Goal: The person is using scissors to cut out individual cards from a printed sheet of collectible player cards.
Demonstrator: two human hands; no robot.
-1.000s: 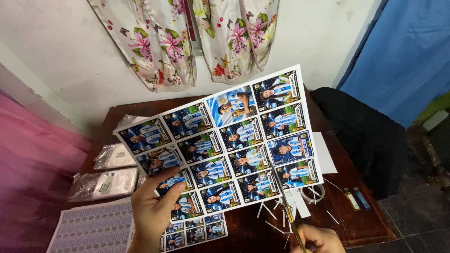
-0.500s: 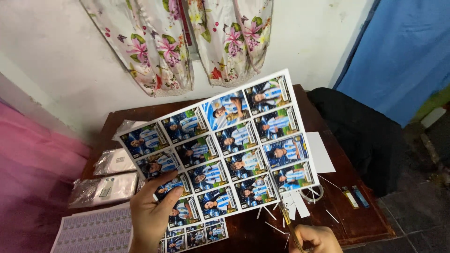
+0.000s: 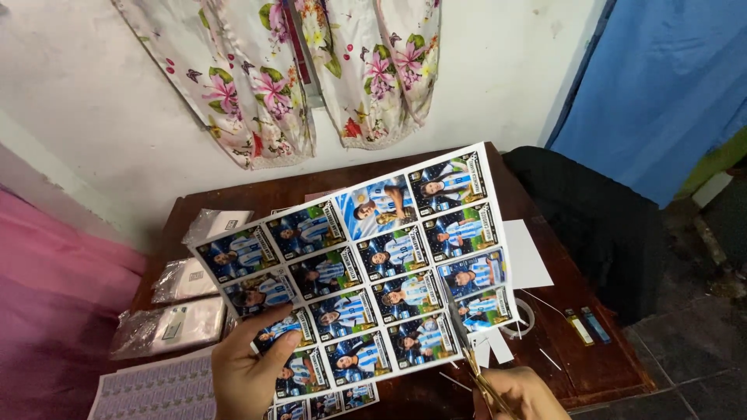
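A person's left hand holds up a large printed sheet of glossy picture cards, thumb pressed on its front near the lower left edge and fingers hidden behind it. The sheet shows rows of small portraits of players in blue and white striped shirts. It is tilted, its right side higher, and it hangs in the air above a dark brown wooden bench.

The right hand, low at the picture's bottom edge, is closed around a pair of gold-handled scissors. The blades point up and meet the sheet's lower right edge, between two columns of cards.

On the bench, left of the sheet, lie several clear plastic packets and, nearer the person, a second printed sheet in pale purple. To the right lie a white sheet of paper, thin paper offcuts, and two small lighters, yellow and blue. Floral fabric hangs on the white wall behind, and a blue cloth hangs at right.
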